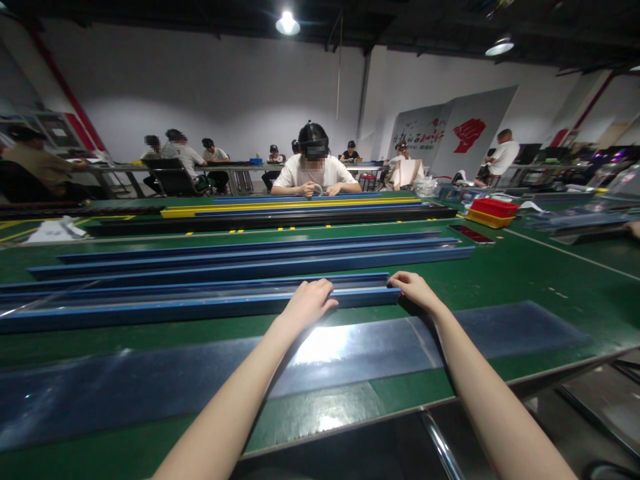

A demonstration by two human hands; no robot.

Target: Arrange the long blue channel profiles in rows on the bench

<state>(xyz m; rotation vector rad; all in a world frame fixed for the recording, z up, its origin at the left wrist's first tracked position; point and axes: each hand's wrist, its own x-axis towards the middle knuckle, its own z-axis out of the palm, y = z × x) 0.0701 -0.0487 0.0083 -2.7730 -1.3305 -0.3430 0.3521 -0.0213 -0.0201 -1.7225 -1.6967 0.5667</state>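
Note:
A long blue channel strip (190, 307) lies across the green table (525, 280), its right end near the middle. My left hand (311, 301) rests over the strip near that end, fingers bent onto it. At the very tip, my right hand (411, 289) has its fingers curled against the strip's end. Nearer to me, a clear plastic sheet (200, 373) lies flat under my forearms. More blue channel strips (250, 263) lie parallel just beyond.
Yellow strips (295, 207) and a black strip (280, 219) lie farther back, before a seated person. A phone (471, 234) and a red bin (493, 208) sit at the right. White material (56, 230) lies at the left. Several people sit behind.

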